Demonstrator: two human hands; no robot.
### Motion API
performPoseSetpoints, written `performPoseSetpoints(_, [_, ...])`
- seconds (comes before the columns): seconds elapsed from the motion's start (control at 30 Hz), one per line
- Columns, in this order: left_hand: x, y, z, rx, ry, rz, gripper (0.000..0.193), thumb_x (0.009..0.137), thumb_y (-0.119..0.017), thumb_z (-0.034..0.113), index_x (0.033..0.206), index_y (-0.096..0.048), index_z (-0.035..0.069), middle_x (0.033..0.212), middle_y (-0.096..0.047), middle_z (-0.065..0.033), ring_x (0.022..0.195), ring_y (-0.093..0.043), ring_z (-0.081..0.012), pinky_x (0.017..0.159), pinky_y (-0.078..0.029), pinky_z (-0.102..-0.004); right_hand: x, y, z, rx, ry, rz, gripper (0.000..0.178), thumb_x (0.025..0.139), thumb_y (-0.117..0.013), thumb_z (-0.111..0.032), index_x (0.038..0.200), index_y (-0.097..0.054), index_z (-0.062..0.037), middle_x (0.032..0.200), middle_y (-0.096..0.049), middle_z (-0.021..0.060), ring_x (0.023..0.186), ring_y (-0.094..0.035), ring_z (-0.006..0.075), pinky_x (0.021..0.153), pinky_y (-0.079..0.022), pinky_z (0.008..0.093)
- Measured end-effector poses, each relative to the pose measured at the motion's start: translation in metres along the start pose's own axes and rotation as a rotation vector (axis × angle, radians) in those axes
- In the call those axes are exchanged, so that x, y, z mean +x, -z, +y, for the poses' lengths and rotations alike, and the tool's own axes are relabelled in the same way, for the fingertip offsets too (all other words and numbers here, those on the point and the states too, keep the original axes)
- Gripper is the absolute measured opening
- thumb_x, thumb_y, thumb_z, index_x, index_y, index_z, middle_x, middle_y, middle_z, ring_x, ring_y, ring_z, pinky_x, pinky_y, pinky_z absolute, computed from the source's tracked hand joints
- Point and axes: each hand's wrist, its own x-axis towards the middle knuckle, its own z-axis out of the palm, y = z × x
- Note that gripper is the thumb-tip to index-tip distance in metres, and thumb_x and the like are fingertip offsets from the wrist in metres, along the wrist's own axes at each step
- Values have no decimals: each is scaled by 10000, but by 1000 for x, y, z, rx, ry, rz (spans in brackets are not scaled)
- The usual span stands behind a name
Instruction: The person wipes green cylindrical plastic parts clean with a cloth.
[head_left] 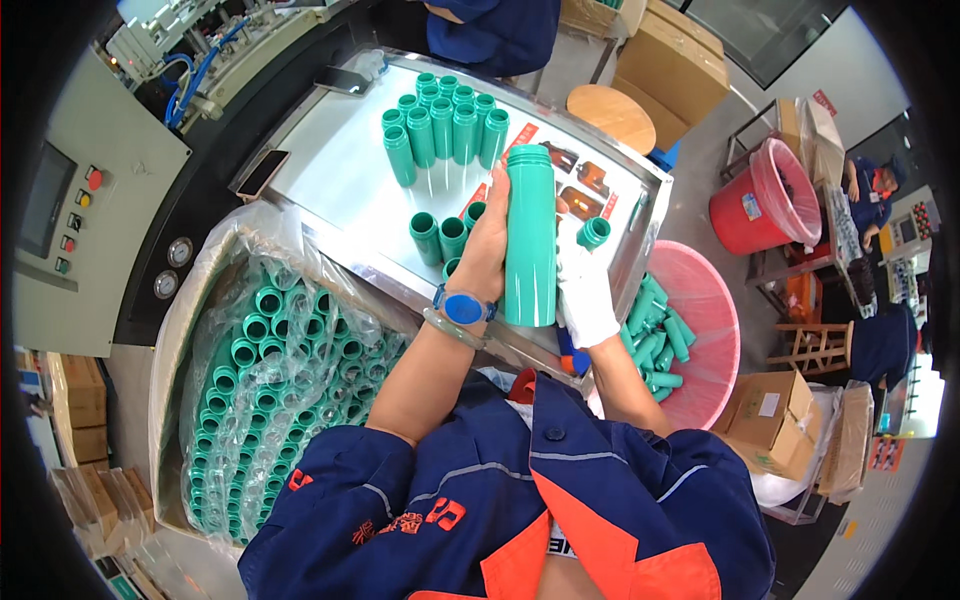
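A green plastic bottle with a threaded, capless neck is held up close in front of me, over the tray table. My bare left hand grips it from the left side. My right hand, in a white glove, closes on its right side; some fingers are hidden behind the bottle. Behind it, on the white table, a group of open green bottles stands upright. A few more bottles stand beside my left hand, partly covered by it. One bottle is just beyond my right hand.
At left sits a plastic-lined box packed with green bottles. To the right, a pink lined tub contains loose bottles. Two phones lie by the table's left edge. A control panel stands far left. Another person is across the table.
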Motion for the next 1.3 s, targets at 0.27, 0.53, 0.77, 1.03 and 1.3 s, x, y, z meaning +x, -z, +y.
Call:
performPoseSetpoints(0.27, [-1,4,-4,-157,35,-167,680,952,-245,592,1255,-483,32,1069,-617,-113,906,-621,-206,757,-537,-333,31,34,-27,401,-232,105,525,974,-380,-478,884,-587,-4,492,-501,55,378,-467,125,390,-392,239])
performPoseSetpoints(0.53, [-4,0,-15,-180,319,-384,686,973,-223,546,1191,-514,-35,1000,-611,-135,822,-620,-229,718,-536,-358,80,70,-51,-169,161,-353,374,946,-480,-340,1236,-578,-125,1010,-597,52,812,-544,130,715,-471,280])
performPoseSetpoints(0.77, [-6,-7,-18,65,368,-158,685,971,-206,556,1231,-475,-17,1095,-607,-180,943,-632,-275,754,-542,-340,95,83,-57,-427,25,-584,390,934,-473,-400,1212,-620,-169,1063,-633,74,902,-571,177,816,-459,286])
performPoseSetpoints(1.03, [-10,9,-19,466,352,-272,667,977,-181,549,1255,-469,15,1002,-626,-144,760,-651,-222,658,-541,-312,108,98,-37,-509,-223,-437,464,919,-511,-393,1244,-570,-66,946,-635,57,800,-533,142,710,-445,272])
performPoseSetpoints(1.3, [-14,4,-21,241,366,-303,620,990,-177,521,1220,-498,44,869,-618,-134,548,-601,-216,495,-491,-305,102,100,-24,-9,-138,-412,413,911,-555,-331,1228,-599,-70,921,-614,14,819,-508,93,745,-441,257])
